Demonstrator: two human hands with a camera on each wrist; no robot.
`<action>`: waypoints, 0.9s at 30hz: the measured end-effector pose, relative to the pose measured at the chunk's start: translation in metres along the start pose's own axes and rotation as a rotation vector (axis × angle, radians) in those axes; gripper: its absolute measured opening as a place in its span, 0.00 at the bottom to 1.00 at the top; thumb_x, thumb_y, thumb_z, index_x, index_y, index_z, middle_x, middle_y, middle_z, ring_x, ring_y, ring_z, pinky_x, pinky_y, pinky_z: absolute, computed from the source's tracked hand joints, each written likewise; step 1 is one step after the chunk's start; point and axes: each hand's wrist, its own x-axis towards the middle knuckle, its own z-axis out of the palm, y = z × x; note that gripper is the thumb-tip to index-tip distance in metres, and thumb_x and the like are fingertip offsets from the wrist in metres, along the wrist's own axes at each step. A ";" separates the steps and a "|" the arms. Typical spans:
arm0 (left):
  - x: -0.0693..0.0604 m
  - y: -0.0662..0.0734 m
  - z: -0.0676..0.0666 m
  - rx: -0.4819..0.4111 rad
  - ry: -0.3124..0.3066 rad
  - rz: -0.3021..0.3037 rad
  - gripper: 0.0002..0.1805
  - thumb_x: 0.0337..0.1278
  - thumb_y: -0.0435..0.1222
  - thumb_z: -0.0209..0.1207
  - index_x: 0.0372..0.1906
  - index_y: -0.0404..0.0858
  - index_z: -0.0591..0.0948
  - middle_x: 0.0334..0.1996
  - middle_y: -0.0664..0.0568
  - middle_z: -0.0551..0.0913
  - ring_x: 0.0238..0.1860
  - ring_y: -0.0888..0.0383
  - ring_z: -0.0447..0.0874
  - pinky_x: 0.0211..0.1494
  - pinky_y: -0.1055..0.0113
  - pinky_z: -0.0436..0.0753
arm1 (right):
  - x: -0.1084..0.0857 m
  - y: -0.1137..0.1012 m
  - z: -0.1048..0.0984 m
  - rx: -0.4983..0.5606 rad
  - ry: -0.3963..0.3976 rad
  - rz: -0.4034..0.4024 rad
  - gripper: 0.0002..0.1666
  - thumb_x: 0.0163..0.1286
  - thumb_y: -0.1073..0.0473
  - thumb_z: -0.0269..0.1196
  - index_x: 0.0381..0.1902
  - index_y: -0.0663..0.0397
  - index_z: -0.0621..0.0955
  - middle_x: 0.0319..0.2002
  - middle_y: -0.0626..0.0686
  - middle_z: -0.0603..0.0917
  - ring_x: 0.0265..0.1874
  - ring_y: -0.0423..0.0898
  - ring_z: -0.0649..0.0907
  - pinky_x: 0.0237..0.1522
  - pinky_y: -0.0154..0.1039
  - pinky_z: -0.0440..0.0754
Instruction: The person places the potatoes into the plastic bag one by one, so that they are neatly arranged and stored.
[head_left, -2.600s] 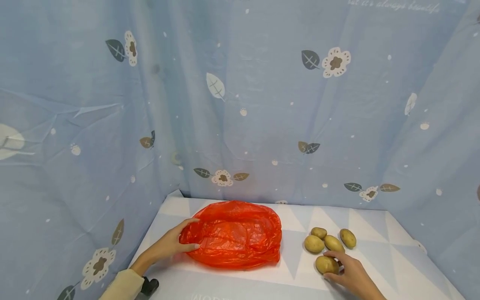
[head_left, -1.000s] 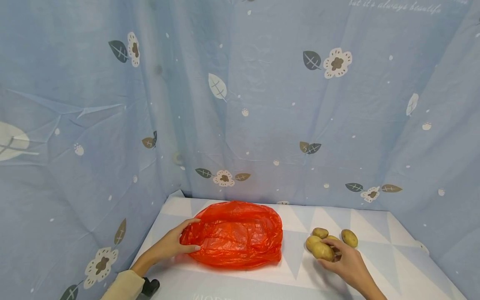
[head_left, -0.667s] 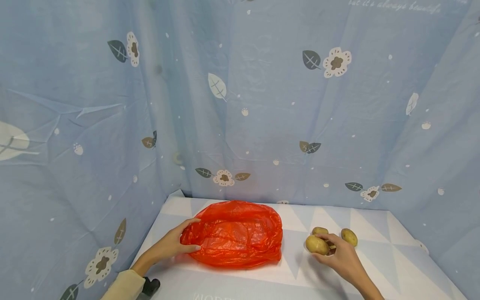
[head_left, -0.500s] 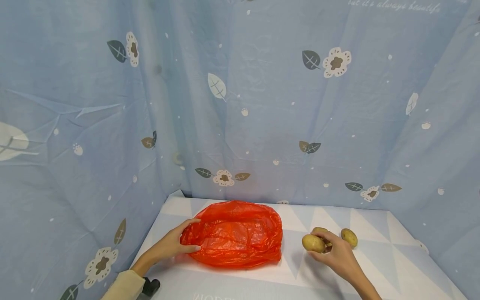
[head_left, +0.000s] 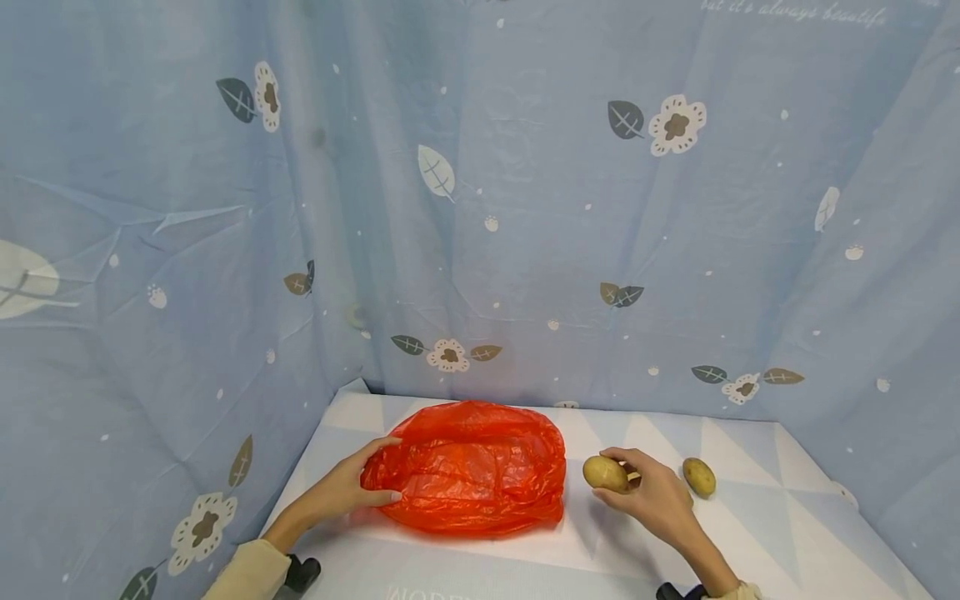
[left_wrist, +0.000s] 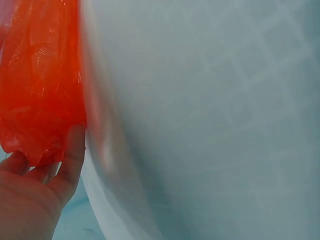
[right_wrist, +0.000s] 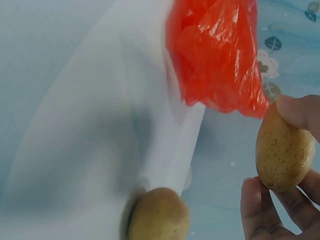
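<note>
- Fingers of my right hand (head_left: 651, 498) pinch a potato (head_left: 604, 472) against the thumb, parted by its width, probably for security; it hangs just right of the red bag (head_left: 467, 518).
- My left hand (head_left: 348, 485), thumb and fingers wide apart, curls round the bag's left end, likely steadying its mouth.

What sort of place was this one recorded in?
Probably a small staged recording nook, though the wider room is out of view: printed blue cloth encloses the back and both sides of a white table, and a black device shows at each wrist.
</note>
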 end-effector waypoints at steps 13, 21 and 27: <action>0.002 0.002 0.000 0.000 -0.004 0.003 0.46 0.52 0.44 0.77 0.76 0.51 0.67 0.73 0.44 0.68 0.69 0.41 0.70 0.66 0.41 0.77 | 0.017 -0.017 0.014 0.096 -0.030 -0.043 0.33 0.49 0.50 0.84 0.54 0.45 0.86 0.48 0.47 0.87 0.38 0.44 0.85 0.41 0.37 0.85; 0.002 0.002 0.000 0.012 0.005 -0.004 0.47 0.50 0.45 0.78 0.75 0.52 0.67 0.73 0.44 0.68 0.68 0.41 0.71 0.64 0.42 0.79 | 0.026 -0.025 0.023 0.103 -0.064 -0.053 0.32 0.51 0.51 0.83 0.54 0.45 0.85 0.47 0.45 0.86 0.38 0.40 0.83 0.44 0.38 0.84; 0.000 0.001 0.002 0.032 0.017 -0.031 0.48 0.49 0.46 0.78 0.75 0.52 0.68 0.72 0.45 0.70 0.67 0.43 0.72 0.62 0.45 0.82 | 0.032 -0.032 0.032 0.139 -0.073 -0.084 0.32 0.51 0.53 0.83 0.54 0.45 0.85 0.47 0.44 0.86 0.39 0.40 0.83 0.40 0.33 0.85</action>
